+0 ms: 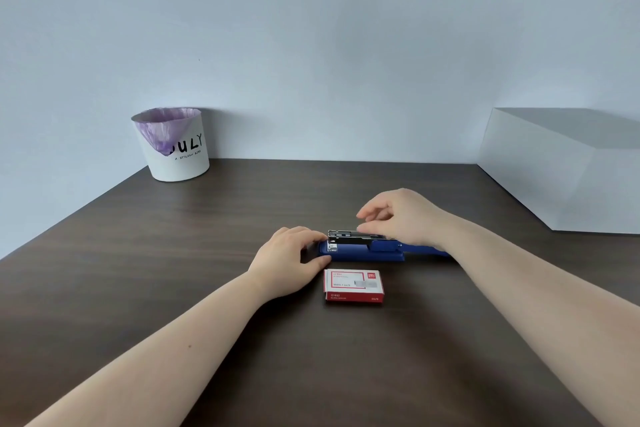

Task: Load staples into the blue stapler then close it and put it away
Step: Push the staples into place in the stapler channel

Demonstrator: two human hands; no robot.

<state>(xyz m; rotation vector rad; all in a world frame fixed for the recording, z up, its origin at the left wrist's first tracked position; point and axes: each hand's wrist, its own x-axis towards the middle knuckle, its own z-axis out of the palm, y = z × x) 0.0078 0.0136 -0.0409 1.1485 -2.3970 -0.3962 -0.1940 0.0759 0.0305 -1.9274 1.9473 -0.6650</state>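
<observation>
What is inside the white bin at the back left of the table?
The white bin holds a purple bag liner, folded over its rim. Anything lying deeper is hidden by the bin's wall.

Soft, even daylight fills the scene; the dark counter [173, 288] shows faint sheen and weak shadows. Wide-angle distortion bends the edges. The right hand's fingers [372, 215] look slightly blurred.

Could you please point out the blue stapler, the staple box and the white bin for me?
blue stapler [363, 251]: head view, on its blue base side.
staple box [353, 284]: head view, on its top face.
white bin [181, 159]: head view, on its front wall.
</observation>
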